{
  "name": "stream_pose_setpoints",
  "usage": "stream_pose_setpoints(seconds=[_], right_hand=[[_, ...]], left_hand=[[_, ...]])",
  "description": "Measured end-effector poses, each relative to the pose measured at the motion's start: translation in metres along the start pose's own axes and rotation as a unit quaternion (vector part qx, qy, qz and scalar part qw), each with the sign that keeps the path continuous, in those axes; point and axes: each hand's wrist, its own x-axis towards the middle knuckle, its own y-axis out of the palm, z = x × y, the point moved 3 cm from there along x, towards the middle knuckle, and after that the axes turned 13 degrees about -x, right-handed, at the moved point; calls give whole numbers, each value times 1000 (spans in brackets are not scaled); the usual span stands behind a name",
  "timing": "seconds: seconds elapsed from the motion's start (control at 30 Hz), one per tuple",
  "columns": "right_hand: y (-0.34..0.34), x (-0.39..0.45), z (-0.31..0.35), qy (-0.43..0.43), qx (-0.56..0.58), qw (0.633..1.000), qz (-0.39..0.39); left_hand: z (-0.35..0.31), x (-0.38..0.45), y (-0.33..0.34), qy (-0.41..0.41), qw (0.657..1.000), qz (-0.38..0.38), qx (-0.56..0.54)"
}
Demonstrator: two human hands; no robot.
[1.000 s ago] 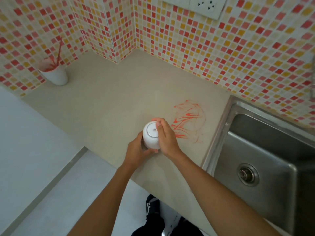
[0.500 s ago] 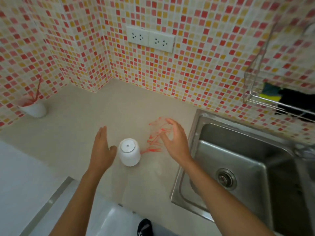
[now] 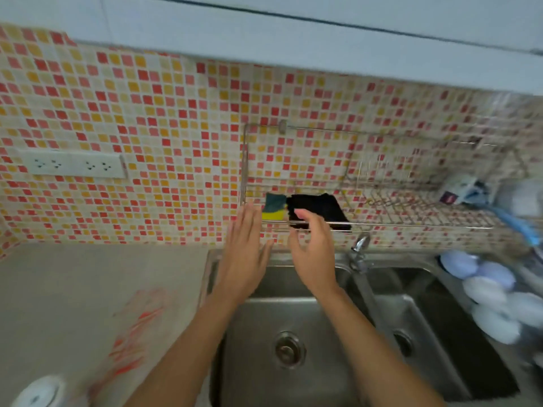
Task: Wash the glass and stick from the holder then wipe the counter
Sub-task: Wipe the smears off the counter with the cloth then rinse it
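Two hands: both are raised over the left sink basin, in front of the wire rack, and hold nothing.
Left hand (image 3: 245,254): fingers straight and together, palm turned inward, fingertips at the rack's lower left corner.
Right hand (image 3: 313,254): fingers loosely curved and spread; its fingertips overlap the black cloth in the picture, but contact cannot be told.
Wire rack (image 3: 382,201): thin metal rods, fixed to the tiled wall above the sink; it holds a sponge and a cloth side by side at its left end, and blurred items at its right end.
Sponge (image 3: 274,205): yellow body with a dark green top.
Black cloth (image 3: 318,208): folded, hanging slightly over the rack's front rail.
Sink (image 3: 323,377): stainless steel, two basins, each with a round drain; a faucet (image 3: 360,251) rises between them.
White cup (image 3: 38,392): upside down at the counter's front edge, lower left, well apart from both hands.
Counter (image 3: 88,283): smooth beige, smeared with red-orange streaks (image 3: 135,333) between cup and sink.
Right edge: rounded white and pale blue dishes (image 3: 484,289) lie blurred beside the right basin.
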Motion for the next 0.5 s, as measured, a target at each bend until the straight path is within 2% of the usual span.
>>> stream_pose_setpoints(seconds=[0.07, 0.13, 0.27, 0.4, 0.5], right_hand=[[-13, 30, -17, 23, -35, 999, 4], [-13, 59, -37, 44, -79, 995, 42], [11, 106, -67, 87, -135, 970, 182], [51, 130, -85, 164, -216, 906, 324], [73, 131, -90, 198, -292, 859, 370]], left_hand=[[-7, 26, 26, 14, 998, 33, 45], [-5, 44, 46, -3, 993, 66, 95], [1, 67, 63, -15, 979, 85, 182], [4, 73, 65, -14, 976, 63, 209], [2, 72, 67, -11, 977, 54, 205]])
